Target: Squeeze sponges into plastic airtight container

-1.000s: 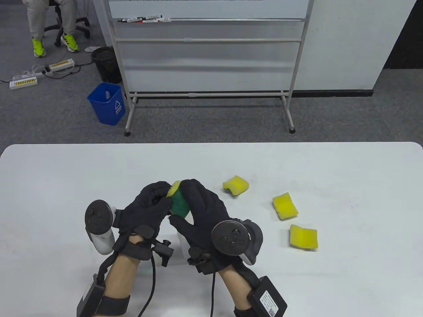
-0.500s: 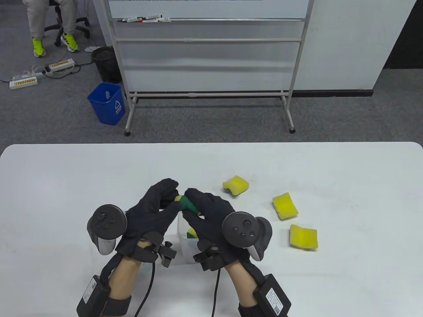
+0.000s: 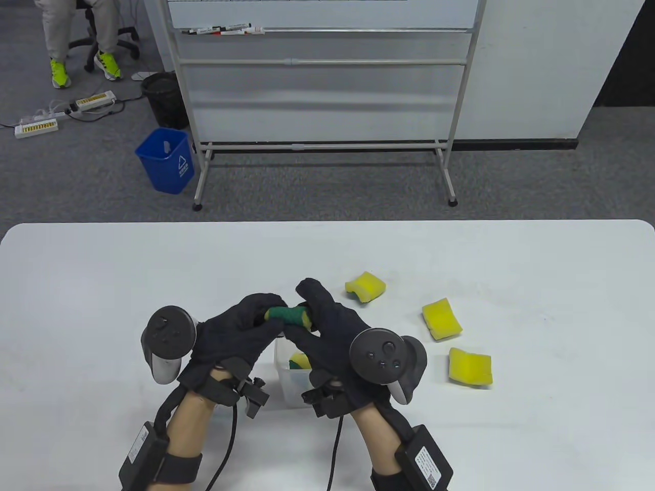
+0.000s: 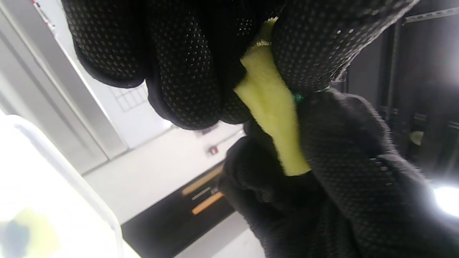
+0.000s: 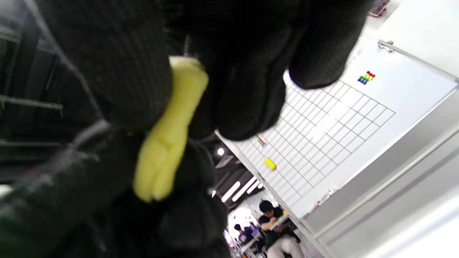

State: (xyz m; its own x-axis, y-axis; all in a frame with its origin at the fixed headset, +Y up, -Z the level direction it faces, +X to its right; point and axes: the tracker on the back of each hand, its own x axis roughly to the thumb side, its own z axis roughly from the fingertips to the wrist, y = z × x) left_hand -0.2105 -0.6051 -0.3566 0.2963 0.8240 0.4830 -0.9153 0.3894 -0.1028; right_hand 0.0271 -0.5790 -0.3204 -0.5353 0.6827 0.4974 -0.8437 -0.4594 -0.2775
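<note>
- Clear plastic container [image 3: 287, 381], between the wrists: one yellow-green sponge inside [image 3: 298, 361].
- Left hand [image 3: 238, 332] and right hand [image 3: 332, 335], fingers closed, together grip a squashed sponge [image 3: 289, 315] above it.

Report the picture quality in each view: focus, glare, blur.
Table view: sharp and evenly lit, soft shadows under the hands. Left wrist view: glove and sponge in focus, container blown out and blurred, glare at the right edge. Right wrist view: glove and sponge soft, whiteboard clearer.
</note>
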